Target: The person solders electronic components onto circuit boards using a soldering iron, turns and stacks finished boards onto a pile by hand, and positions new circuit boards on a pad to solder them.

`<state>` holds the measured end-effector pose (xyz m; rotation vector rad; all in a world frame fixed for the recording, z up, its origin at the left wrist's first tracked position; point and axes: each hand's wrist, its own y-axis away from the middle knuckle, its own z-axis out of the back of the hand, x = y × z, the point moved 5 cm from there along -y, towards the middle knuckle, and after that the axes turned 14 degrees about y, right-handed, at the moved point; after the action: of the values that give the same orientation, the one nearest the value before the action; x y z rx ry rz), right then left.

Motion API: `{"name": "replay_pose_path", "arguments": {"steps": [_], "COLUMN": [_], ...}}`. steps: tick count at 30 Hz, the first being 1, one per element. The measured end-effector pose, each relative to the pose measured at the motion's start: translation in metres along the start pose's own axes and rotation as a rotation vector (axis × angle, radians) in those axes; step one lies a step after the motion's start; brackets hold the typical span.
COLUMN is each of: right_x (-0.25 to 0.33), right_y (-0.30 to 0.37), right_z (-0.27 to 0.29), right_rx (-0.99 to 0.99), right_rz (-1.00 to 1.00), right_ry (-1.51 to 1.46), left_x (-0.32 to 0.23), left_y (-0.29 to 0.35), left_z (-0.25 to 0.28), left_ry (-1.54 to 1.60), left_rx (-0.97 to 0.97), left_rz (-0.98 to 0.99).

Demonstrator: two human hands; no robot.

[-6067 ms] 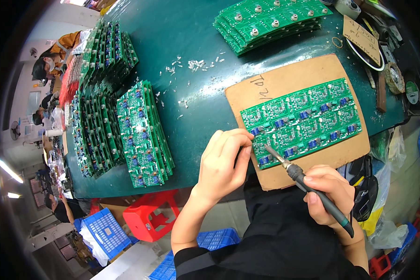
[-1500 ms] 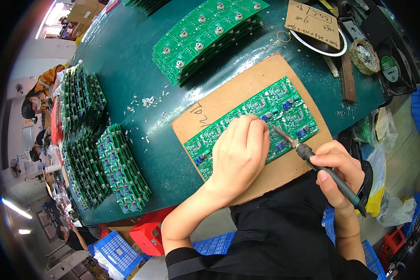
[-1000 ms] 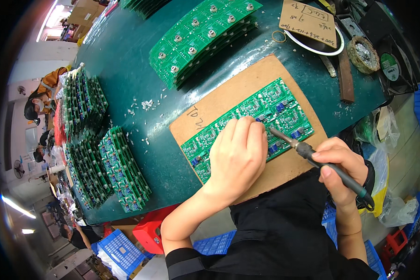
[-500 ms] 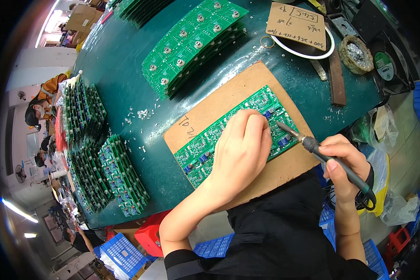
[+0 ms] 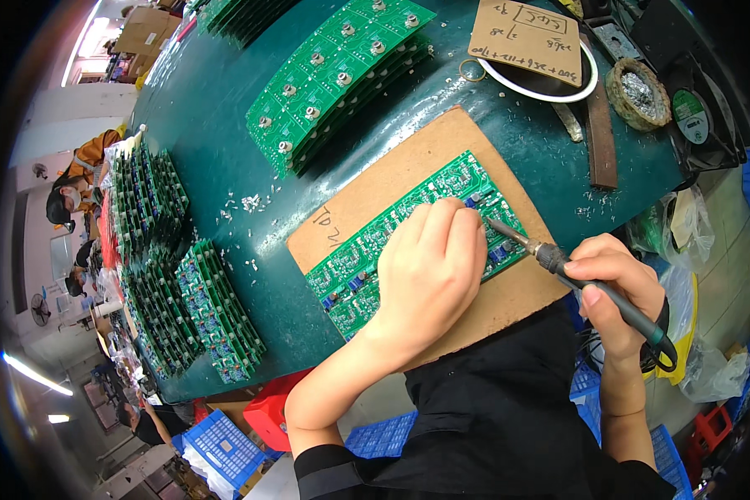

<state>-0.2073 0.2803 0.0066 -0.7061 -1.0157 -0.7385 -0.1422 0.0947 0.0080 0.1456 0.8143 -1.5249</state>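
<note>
A green circuit board (image 5: 358, 242) with small parts and blue components lies slantwise on a brown cardboard sheet (image 5: 442, 137). Over the middle of the board rests my left hand (image 5: 433, 275), its fingers curled together and pointing down. What those fingertips pinch, if anything, is hidden beneath the hand. My right hand (image 5: 617, 287) is wrapped round the dark handle of a soldering iron (image 5: 552, 257). The iron's thin tip reaches the board close to my left fingertips, beside a row of blue components; whether it touches a joint is too small to tell.
Stacked green boards (image 5: 333, 75) stand beyond the cardboard, with more board stacks (image 5: 217, 312) at the left. A white-rimmed dish (image 5: 592, 79) under a written card, a tin of metal shavings (image 5: 637, 92) and a small fan (image 5: 696, 117) sit far right. Clippings (image 5: 250, 202) litter the green table.
The whole view has shifted slightly. Both hands stay in nearly the same places over the board, and the iron's tip remains near my left fingertips.
</note>
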Motion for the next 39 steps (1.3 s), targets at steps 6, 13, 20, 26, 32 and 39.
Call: {"name": "replay_pose_path", "arguments": {"steps": [6,13,20,26,32,39], "right_x": [-0.002,-0.009,-0.01,-0.012,-0.028,-0.034], "right_y": [0.001,-0.004,-0.01,-0.027,-0.055,-0.076], "right_z": [0.006,0.001,0.015,0.007,0.008,0.012], "right_rx": [-0.092,-0.002,-0.019,0.082,0.228,0.347], "right_rz": [0.006,-0.048,-0.081,-0.076,-0.086,-0.181], "right_ry": [-0.048,-0.11,-0.183,-0.191,-0.257,-0.205], "left_x": [0.0,0.002,0.004,0.006,0.006,0.0], "left_y": [-0.003,0.0,0.006,0.006,0.004,0.004], "left_z": [-0.004,0.001,0.006,0.0,-0.002,-0.001], "left_ry": [-0.087,0.048,0.154,0.094,-0.007,-0.036], "left_rx": [0.072,0.018,0.031,-0.026,-0.021,-0.008], "left_rz": [0.002,0.042,0.138,0.09,0.06,0.043]}}
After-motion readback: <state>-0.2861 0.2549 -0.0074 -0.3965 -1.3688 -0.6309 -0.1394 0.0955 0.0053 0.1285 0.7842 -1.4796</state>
